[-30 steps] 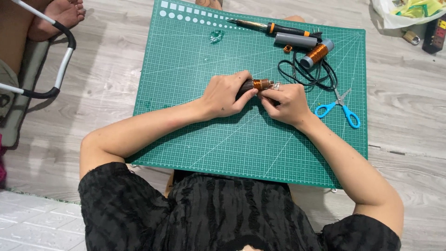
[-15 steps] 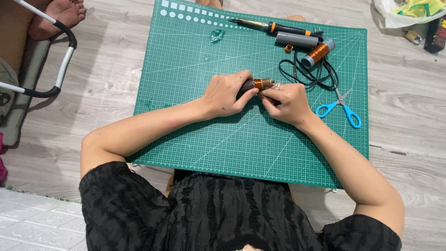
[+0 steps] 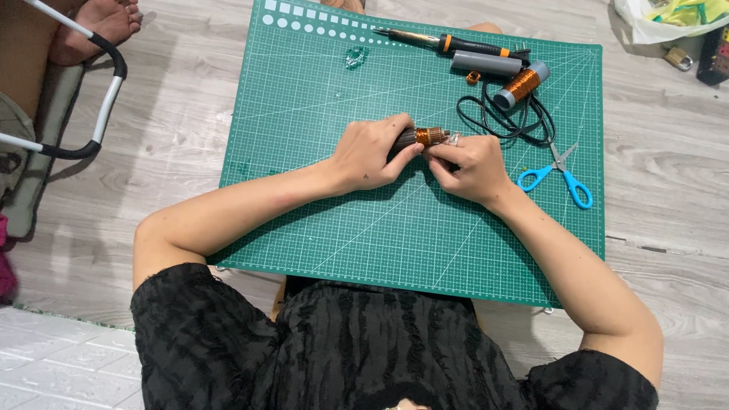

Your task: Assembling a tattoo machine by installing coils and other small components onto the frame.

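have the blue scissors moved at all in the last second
No. The blue scissors lie at the same spot near the right edge of the green cutting mat, just below the black cable loop, as before.

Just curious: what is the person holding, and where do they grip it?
A small dark cylinder wound with copper wire: left hand grips its dark end, right hand pinches the other end.

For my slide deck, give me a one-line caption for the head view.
Both hands, left and right, hold a copper coil over a green mat.
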